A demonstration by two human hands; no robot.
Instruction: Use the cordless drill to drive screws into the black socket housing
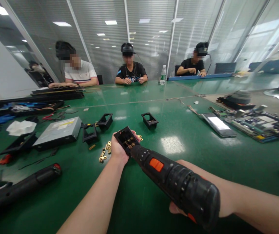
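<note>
My left hand (pixel 119 150) is wrapped round a small black plastic housing (pixel 123 135), tilted so its hollow side faces me. Brass contacts and screws show inside it. My right hand (pixel 193 167) grips a black power screwdriver (pixel 168 175) with an orange switch on top; its front end meets the housing's lower edge, and the bit tip is hidden. Loose brass strips (pixel 102 158) lie left of my left hand, and a few more brass pieces (pixel 140 137) show at its fingertips. Similar black housings (pixel 89 134) stand beyond, one of them (pixel 150 121) farther right.
At left are a grey disc drive (pixel 59 131), white tissue (pixel 21 127) and another black power tool (pixel 32 183). A phone-like device (pixel 218 124) and a circuit board (pixel 263 122) lie right. Several people sit across the green table (pixel 139 104), near a water bottle (pixel 163 74).
</note>
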